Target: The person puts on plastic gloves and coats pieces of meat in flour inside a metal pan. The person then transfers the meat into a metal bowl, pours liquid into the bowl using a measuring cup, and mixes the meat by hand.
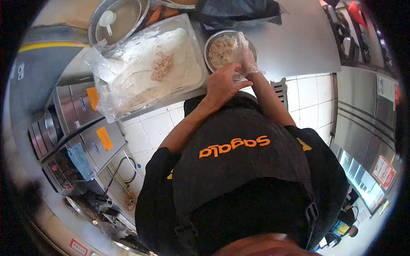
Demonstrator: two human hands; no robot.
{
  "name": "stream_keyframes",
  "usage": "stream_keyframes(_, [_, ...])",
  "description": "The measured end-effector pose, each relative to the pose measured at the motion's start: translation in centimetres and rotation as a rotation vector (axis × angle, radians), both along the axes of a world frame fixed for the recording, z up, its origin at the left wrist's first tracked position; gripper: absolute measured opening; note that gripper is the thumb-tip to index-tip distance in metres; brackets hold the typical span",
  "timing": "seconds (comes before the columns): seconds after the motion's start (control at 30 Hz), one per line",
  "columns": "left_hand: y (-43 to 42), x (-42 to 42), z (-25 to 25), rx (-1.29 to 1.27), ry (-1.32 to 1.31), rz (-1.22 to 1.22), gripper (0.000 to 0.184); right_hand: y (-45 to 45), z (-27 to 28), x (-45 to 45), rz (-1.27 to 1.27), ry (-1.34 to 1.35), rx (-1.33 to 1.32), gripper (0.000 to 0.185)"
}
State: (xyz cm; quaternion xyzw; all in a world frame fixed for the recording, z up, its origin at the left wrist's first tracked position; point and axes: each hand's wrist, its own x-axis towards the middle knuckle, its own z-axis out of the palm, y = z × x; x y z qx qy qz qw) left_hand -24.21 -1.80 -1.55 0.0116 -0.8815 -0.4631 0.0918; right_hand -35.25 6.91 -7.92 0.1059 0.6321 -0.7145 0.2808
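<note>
My right hand [247, 59], in a clear plastic glove [241, 42], is over the metal bowl [255, 42] with its fingers stretched out. Close beside its wrist, my bare left hand [223, 83] is closed at the cuff of that glove. The bowl holds pale, lumpy, coated pieces [221, 51]. To the left lies a wide clear tub [194, 40] of white flour [128, 72], and a small heap of coated shreds [162, 66] rests on the flour. Exactly how the left fingers grip the plastic is partly hidden.
A round metal pot [92, 25] with a white scoop [107, 18] stands behind the tub. A black bag [239, 12] lies at the back of the steel table [303, 38]. Steel cabinets [102, 141] are on the left. Another person [344, 228] is far right.
</note>
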Motion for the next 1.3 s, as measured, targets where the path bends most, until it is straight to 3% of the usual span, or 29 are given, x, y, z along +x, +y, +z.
stream_keyframes(0.1, [-0.1,-0.4,-0.2,0.096,-0.032,0.055,0.028,-0.8,1.4,-0.2,-0.032,0.053,-0.036,0.055])
stream_keyframes(0.23, [-0.3,-0.4,0.4,0.126,-0.123,0.088,0.016,0.1,-3.4,-1.4,0.19,0.462,0.241,0.047])
stream_keyframes(0.3, [-0.4,-0.5,0.0,0.135,-0.125,0.078,0.014,0.2,-4.2,-1.8,0.193,0.486,0.308,0.045])
stream_keyframes(0.43, [-0.1,-0.9,-1.3,0.29,-0.124,-0.003,0.013,0.3,-3.1,-1.3,0.133,0.512,0.536,0.044])
stream_keyframes(0.5, [-0.1,-1.2,-1.1,0.334,-0.201,-0.038,0.011,0.6,-2.9,-1.2,0.227,0.677,0.707,0.041])
stream_keyframes(0.6, [-0.1,-1.2,-1.4,0.297,-0.176,-0.049,0.012,1.5,-4.4,-1.1,0.222,0.88,0.698,0.058])
stream_keyframes(0.67, [0.1,-1.1,-2.2,0.359,-0.123,-0.012,0.012,1.6,-5.2,-1.0,0.178,0.856,0.499,0.052])
stream_keyframes(0.73, [0.1,-1.1,-2.7,0.395,-0.108,0.024,0.014,1.8,-5.6,-1.3,0.189,0.961,0.534,0.052])
stream_keyframes(0.8, [0.2,-0.8,-2.5,0.409,-0.139,0.054,0.018,2.0,-4.3,-1.1,0.252,1.188,0.813,0.058])
stream_keyframes(0.9, [0.1,-0.6,-1.6,0.299,-0.117,0.096,0.022,1.3,-1.8,-0.6,0.234,0.751,0.809,0.062])
stream_keyframes(1.0, [0.0,-0.6,-1.2,0.131,-0.119,0.144,0.024,0.7,-1.4,-0.3,0.234,0.712,0.78,0.044])
stream_keyframes(1.1, [-0.3,-1.0,-1.7,0.119,-0.216,0.113,0.021,0.7,-3.0,-0.9,0.214,0.723,0.777,0.044])
stream_keyframes(1.2, [-0.4,-1.1,-1.9,0.086,-0.163,0.086,0.016,1.8,-8.2,-2.4,0.299,0.968,0.75,0.056])
stream_keyframes(1.27, [-0.2,-1.2,-2.2,0.16,-0.196,0.042,0.014,1.9,-6.8,-1.8,0.28,0.652,0.708,0.056])
stream_keyframes(1.3, [-0.1,-1.2,-2.3,0.199,-0.213,0.021,0.013,2.1,-6.8,-1.7,0.315,0.717,0.778,0.055])
